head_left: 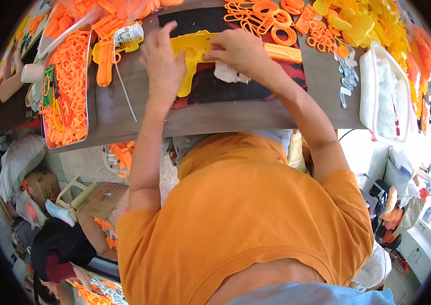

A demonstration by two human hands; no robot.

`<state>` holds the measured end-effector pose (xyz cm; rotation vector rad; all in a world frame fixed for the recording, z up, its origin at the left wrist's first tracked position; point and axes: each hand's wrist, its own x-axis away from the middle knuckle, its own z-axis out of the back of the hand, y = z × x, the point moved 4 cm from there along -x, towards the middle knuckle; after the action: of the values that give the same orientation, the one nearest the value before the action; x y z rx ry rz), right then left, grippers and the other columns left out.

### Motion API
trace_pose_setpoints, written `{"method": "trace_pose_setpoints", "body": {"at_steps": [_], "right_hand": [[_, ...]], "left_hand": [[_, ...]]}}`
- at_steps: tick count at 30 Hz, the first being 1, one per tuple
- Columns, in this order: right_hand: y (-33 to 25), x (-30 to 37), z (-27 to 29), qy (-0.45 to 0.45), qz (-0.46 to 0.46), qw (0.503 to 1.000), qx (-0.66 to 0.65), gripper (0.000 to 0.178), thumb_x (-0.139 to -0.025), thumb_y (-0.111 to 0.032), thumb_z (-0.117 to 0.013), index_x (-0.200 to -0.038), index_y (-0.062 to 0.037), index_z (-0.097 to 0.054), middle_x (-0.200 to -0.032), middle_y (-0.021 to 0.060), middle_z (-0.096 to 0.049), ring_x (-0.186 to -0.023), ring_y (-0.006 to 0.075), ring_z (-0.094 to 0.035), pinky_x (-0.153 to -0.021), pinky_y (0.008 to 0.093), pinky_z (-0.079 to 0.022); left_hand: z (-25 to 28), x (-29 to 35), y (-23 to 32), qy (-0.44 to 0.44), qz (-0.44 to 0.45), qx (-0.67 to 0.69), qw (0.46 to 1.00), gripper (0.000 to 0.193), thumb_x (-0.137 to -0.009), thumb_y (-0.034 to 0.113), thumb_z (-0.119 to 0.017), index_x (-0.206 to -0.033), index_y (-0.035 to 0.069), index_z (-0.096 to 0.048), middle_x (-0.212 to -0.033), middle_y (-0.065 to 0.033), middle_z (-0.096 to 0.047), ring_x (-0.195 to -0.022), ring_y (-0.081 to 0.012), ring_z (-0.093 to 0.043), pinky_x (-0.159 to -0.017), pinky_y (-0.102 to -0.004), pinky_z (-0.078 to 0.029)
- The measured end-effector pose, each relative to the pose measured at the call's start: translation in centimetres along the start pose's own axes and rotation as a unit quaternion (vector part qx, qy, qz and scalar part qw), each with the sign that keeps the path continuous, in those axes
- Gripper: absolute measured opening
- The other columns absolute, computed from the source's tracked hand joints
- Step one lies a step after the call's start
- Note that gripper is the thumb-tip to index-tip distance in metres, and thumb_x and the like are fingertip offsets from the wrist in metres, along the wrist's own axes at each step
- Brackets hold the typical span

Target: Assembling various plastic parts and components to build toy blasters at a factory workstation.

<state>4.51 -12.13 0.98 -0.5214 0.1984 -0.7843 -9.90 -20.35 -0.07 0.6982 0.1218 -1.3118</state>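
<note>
A yellow toy gun half-shell (191,66) lies on a dark mat (246,94) with red patches, its hollow inside facing up and its grip toward me. My left hand (162,66) is at the shell's left end, fingers apart, with the thumb near its edge. Over the barrel end, my right hand (241,51) has its fingers pinched together against the shell; whatever they hold is hidden. Just below that hand sits a crumpled white piece (230,74). An orange and yellow part (282,52) extends out from behind my right wrist.
At left, an orange toy gun (104,61) with a white cylinder lies beside a tray of orange rings (68,76). Orange scissor-like handles (256,15) and yellow parts (363,23) cover the far side. A white bin (368,96) stands right. A co-worker's arm (12,84) shows far left.
</note>
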Motion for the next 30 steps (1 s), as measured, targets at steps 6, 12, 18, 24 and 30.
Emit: {"method": "trace_pose_setpoints", "body": {"at_steps": [6, 12, 18, 24, 30], "right_hand": [[0.4, 2.0, 3.2, 0.097, 0.008, 0.975, -0.201, 0.022, -0.085, -0.021, -0.071, -0.099, -0.0045, -0.069, -0.085, 0.0060, -0.068, -0.075, 0.0178, -0.066, -0.066, 0.0309, -0.050], [9.1, 7.4, 7.5, 0.124, -0.020, 0.978, 0.168, 0.042, -0.080, -0.022, -0.073, -0.118, -0.0065, -0.063, -0.111, 0.0107, -0.061, -0.108, 0.0297, -0.055, -0.094, 0.0386, -0.042], [9.7, 8.7, 6.7, 0.165, 0.002, 0.973, 0.164, 0.040, -0.078, -0.021, -0.076, -0.111, -0.0038, -0.063, -0.115, 0.0090, -0.058, -0.109, 0.0273, -0.055, -0.096, 0.0380, -0.042], [7.3, 7.6, 7.7, 0.213, -0.008, 0.976, -0.034, 0.037, -0.079, -0.018, -0.077, -0.110, -0.0021, -0.065, -0.107, 0.0068, -0.063, -0.088, 0.0173, -0.061, -0.080, 0.0275, -0.050], [10.2, 8.2, 6.8, 0.240, -0.026, 0.953, -0.181, 0.036, -0.083, -0.009, -0.073, -0.118, -0.0059, -0.067, -0.118, 0.0072, -0.063, -0.097, 0.0148, -0.063, -0.084, 0.0249, -0.051]], "left_hand": [[-0.2, 1.9, 0.3, 0.036, 0.006, 0.130, 0.991, 0.020, -0.082, 0.010, -0.069, -0.102, 0.010, -0.065, -0.105, -0.0063, -0.062, -0.100, -0.0263, -0.054, -0.087, -0.0407, -0.039], [-0.6, 0.9, 2.0, 0.019, -0.067, 0.088, 0.994, 0.012, -0.082, 0.021, -0.072, -0.085, 0.010, -0.068, -0.086, -0.0020, -0.067, -0.095, -0.0232, -0.056, -0.091, -0.0389, -0.037], [-0.8, 0.9, 1.8, 0.005, -0.024, 0.066, 0.998, 0.014, -0.081, 0.021, -0.073, -0.079, 0.009, -0.065, -0.083, -0.0013, -0.064, -0.092, -0.0227, -0.056, -0.091, -0.0390, -0.036], [-2.2, 0.6, 2.5, -0.009, -0.026, 0.005, 1.000, 0.014, -0.081, 0.020, -0.072, -0.086, 0.009, -0.064, -0.084, -0.0021, -0.062, -0.089, -0.0239, -0.057, -0.088, -0.0381, -0.037], [-0.4, -0.1, 3.7, 0.018, -0.044, 0.173, 0.984, 0.028, -0.083, 0.028, -0.073, -0.102, 0.009, -0.064, -0.094, -0.0058, -0.064, -0.097, -0.0252, -0.059, -0.089, -0.0382, -0.038]]}}
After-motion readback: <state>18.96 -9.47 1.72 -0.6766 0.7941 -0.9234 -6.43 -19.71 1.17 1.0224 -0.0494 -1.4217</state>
